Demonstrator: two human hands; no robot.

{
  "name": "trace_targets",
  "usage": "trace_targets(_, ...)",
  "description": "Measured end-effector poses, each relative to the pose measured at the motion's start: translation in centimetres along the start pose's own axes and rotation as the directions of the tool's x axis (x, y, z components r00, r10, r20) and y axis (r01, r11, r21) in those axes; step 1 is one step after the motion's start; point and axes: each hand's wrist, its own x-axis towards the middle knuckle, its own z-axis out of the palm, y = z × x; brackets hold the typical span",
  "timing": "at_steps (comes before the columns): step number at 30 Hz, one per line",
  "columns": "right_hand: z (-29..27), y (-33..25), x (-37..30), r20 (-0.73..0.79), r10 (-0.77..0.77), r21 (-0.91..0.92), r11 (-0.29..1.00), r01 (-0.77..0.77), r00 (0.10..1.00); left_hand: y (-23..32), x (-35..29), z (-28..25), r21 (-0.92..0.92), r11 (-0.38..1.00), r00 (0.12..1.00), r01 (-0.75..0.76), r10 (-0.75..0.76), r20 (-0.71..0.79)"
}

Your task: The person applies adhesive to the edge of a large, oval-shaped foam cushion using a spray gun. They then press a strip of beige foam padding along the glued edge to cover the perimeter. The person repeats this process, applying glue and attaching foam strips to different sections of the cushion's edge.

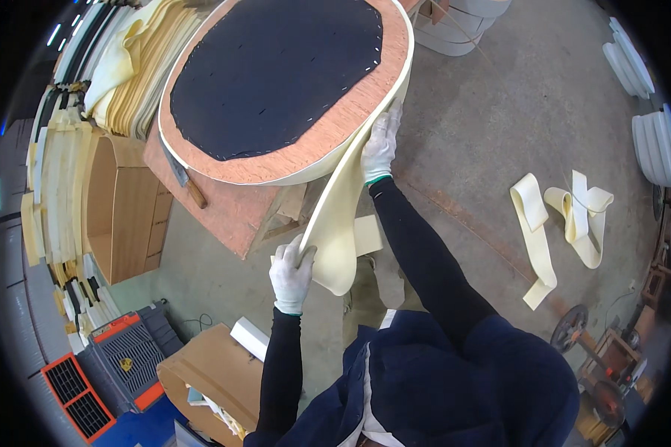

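I judge fitting part done: the strip (335, 235) meets the right edge of the base (276, 74); its free length, on the base's near side, is left. I hold the left hand (291, 279) curled on the free end; the right hand (381, 149), partly open, rests against the strip beside the base.

A pale-yellow foam strip (339, 231) is laid against the lower-right edge of an oval wooden furniture base (391, 52), its loose end angled away and bowed. The base's reddish face is centrally covered by stapled black fabric (276, 78).
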Motion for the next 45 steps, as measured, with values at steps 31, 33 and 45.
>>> trace_targets(31, 8.0, -0.2, -7.4, -0.407, -0.088, -0.052, 0.996, 0.073, 0.909, -10.3, 9.5, -2.5, -0.204, 0.957, 0.978, -0.206, 0.204, -0.035)
trace_targets(33, 8.6, -0.6, -8.0, -0.429, -0.066, -0.007, 0.998, 0.069, 0.901, -10.8, 9.8, -2.5, -0.191, 0.956, 0.975, -0.224, 0.219, -0.046)
trace_targets(45, 9.5, 0.1, -9.5, -0.505, 0.052, 0.171, 0.984, 0.040, 0.862, -12.1, 11.6, -2.4, -0.204, 0.941, 0.962, -0.272, 0.258, -0.090)
